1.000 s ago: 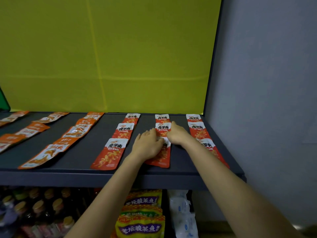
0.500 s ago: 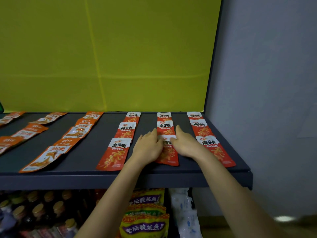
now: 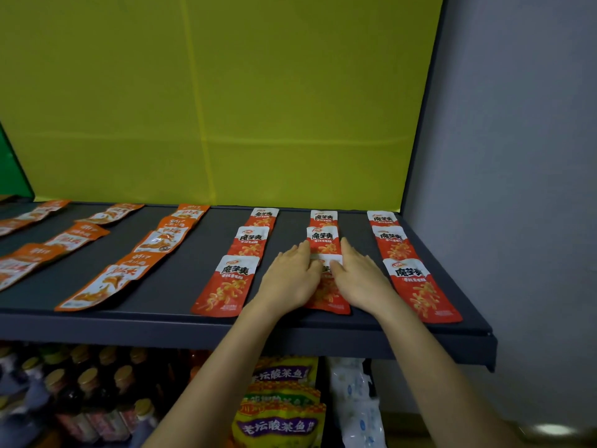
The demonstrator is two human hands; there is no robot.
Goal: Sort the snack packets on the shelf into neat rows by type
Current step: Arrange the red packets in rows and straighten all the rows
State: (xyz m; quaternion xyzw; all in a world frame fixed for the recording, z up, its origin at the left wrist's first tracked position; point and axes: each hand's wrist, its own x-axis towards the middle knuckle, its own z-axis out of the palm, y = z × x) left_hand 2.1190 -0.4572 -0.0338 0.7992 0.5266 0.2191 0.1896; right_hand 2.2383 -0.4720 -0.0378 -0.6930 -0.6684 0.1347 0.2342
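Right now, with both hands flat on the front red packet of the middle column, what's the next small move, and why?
Probably lift the left hand and right hand off the front red packet: it seems in line with the packet behind it, and its front edge sits roughly level with the front packet to its left.

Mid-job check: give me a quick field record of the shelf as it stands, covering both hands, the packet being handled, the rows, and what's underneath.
left hand: flat, fingers straight, on the left edge of the front red packet
right hand: flat on that packet's right edge
red packets: three rows of three, front to back, on the right part of the shelf
orange packets: left part, rows looser, some tilted
below: bottles, yellow bags
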